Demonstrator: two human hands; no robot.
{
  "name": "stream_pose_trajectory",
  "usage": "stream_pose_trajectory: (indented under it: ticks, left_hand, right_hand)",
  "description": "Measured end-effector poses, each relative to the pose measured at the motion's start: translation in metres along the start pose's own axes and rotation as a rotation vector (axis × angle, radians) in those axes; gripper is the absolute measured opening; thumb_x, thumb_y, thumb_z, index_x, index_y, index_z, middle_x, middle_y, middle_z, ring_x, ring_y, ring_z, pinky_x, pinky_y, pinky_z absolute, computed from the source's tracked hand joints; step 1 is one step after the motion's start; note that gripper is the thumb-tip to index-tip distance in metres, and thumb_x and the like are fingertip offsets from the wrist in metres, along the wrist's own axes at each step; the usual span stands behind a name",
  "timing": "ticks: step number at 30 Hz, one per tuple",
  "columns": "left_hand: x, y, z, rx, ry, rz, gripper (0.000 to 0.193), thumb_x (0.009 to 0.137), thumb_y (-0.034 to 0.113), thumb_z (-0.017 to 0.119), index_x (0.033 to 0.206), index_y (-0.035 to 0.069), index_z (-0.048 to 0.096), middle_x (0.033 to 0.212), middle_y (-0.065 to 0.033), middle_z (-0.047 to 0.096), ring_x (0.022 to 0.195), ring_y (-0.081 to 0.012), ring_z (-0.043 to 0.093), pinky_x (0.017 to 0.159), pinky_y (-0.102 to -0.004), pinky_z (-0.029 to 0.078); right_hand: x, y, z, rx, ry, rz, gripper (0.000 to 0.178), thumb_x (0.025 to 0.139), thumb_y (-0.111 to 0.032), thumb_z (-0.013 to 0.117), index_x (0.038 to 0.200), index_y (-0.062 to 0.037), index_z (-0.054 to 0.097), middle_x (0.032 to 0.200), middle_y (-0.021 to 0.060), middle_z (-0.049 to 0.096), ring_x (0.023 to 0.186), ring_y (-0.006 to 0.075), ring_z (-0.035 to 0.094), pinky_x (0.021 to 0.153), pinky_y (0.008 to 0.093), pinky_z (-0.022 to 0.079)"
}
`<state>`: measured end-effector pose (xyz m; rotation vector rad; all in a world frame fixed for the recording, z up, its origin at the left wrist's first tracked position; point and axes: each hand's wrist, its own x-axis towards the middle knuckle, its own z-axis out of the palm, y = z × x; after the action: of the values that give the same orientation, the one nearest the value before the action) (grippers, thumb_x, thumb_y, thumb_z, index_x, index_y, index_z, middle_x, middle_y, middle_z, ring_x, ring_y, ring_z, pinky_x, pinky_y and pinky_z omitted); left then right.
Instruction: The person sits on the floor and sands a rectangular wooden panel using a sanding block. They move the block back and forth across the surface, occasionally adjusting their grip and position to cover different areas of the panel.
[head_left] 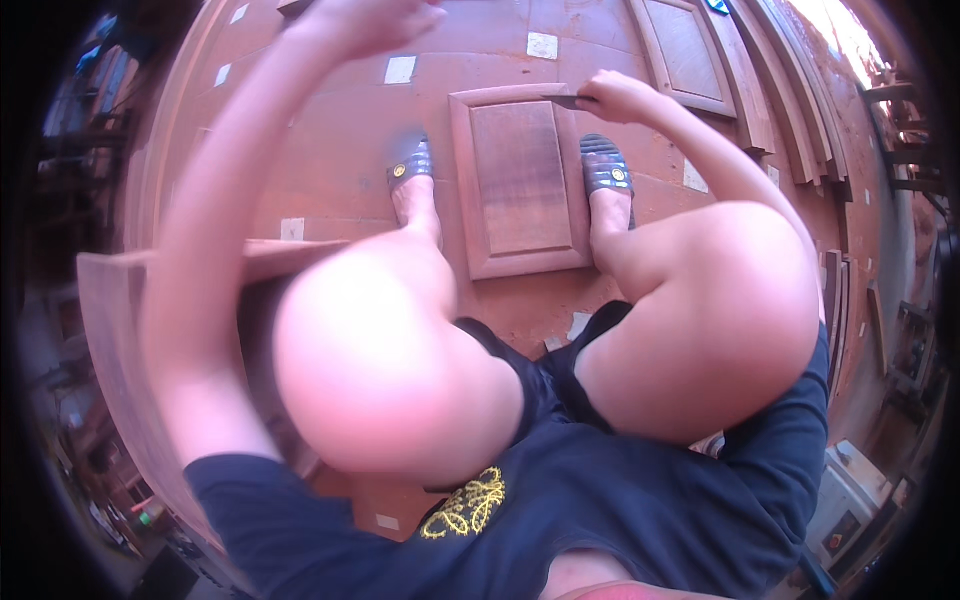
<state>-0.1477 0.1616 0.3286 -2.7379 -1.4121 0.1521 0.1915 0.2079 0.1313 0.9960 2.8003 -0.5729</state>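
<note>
A framed wooden cabinet door (520,180) with a raised middle panel lies flat between my feet. My right hand (617,97) is closed on a thin dark blade (568,102) that points left over the door's far right corner. Whether the blade touches the wood I cannot tell. Up at the far edge of the view, my left hand (385,22) is raised beyond the door and to its left. Motion smears its fingers and the frame cuts off part of it, so its grip does not show.
I squat on a reddish-brown surface dotted with pale paper squares (401,70), a sandal (607,170) on each foot. Far right lies another framed wooden door (685,50), beside long boards (775,80). A wooden panel (120,330) stands by my left arm.
</note>
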Motion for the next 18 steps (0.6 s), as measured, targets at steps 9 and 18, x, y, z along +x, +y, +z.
stream_pose_trajectory:
  ticks: [9, 18]
  left_hand:
    - [0.062, 0.068, 0.233, -0.483, -0.095, 0.160, 0.033, 0.084, 0.015, 0.063, 0.115, 0.006, 0.061, 0.112, -0.0129, 0.066, 0.106, -0.0313, 0.061, 0.091, -0.0414, 0.049]
    - [0.037, 0.130, 0.303, -0.746, 0.191, 0.290, 0.074, 0.064, 0.002, 0.065, 0.136, 0.002, 0.049, 0.139, -0.0170, 0.051, 0.131, -0.0327, 0.047, 0.111, -0.0438, 0.037]
  right_hand:
    - [-0.020, -0.055, 0.070, -0.007, 0.293, -0.100, 0.027, 0.069, -0.018, 0.074, 0.091, -0.0044, 0.067, 0.101, 0.0071, 0.058, 0.099, 0.0235, 0.059, 0.076, 0.0369, 0.054]
    - [-0.016, -0.093, 0.129, -0.215, 0.332, -0.185, 0.041, 0.065, -0.013, 0.068, 0.103, 0.0003, 0.066, 0.111, 0.0105, 0.055, 0.107, 0.0255, 0.055, 0.082, 0.0359, 0.051]
